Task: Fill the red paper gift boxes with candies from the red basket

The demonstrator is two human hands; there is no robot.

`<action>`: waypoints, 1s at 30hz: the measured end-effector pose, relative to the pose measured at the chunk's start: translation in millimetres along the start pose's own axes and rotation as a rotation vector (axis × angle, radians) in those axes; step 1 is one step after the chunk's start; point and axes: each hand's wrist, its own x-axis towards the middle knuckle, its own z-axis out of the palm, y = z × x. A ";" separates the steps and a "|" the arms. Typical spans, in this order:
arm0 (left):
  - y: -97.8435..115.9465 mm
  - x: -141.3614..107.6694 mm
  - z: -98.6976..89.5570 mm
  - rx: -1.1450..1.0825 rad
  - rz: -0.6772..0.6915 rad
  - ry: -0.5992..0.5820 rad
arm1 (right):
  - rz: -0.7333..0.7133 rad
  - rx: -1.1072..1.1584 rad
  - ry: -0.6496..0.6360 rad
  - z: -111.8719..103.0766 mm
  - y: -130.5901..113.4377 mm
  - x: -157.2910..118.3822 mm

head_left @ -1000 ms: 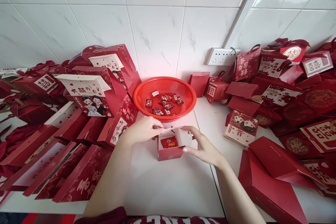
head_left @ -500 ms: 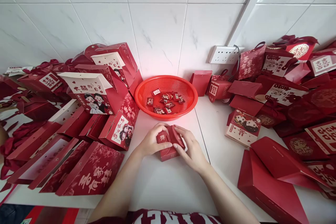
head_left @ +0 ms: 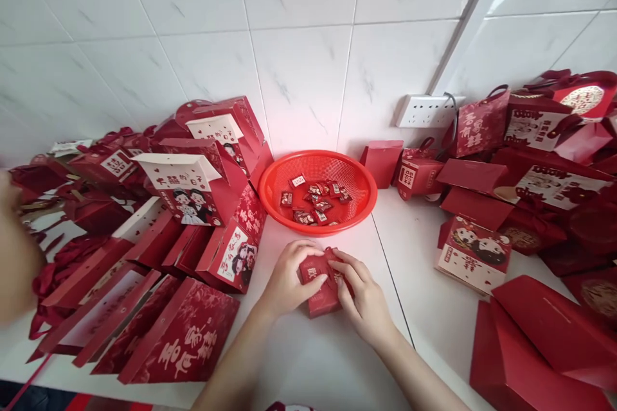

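A small red gift box (head_left: 322, 302) with light lettering sits on the white tabletop between my hands. My left hand (head_left: 292, 279) grips its left side, thumb across the front part of the top. From the right, my right hand (head_left: 362, 295) holds the box with fingers curled over the top flaps, which lie nearly flat. Parts of the lid are hidden under my fingers. Just behind the box stands a red plastic basket (head_left: 270, 209) with several small wrapped sweets (head_left: 321, 202) in it.
Red wedding boxes (head_left: 180, 334) stand in rows on the left, some bearing cartoon couples. More red boxes and bags (head_left: 540, 347) are piled on the right. A power strip (head_left: 427, 111) rests against the tiled wall. Another person's arm (head_left: 17, 257) reaches in at the left edge.
The raised right flap of the box has been folded down, my right fingers now pressing over the top. The view has shifted slightly, and another person's arm has come in at left.
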 end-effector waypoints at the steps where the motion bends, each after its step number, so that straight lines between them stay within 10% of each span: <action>1: 3.2 -1.7 -1.6 0.054 0.012 0.010 | 0.003 -0.011 0.014 2.6 -0.1 -0.5; 8: 14.5 -20.1 1.5 0.218 0.061 -0.215 | 0.004 0.009 0.034 7.3 4.2 -1.9; 25: 37.2 -47.9 4.7 0.409 0.002 -0.167 | 0.037 0.252 0.006 -5.4 13.1 -7.9; 30: 62.3 -81.9 -28.5 0.361 0.089 -0.105 | -0.007 0.249 0.069 -8.5 15.9 -13.5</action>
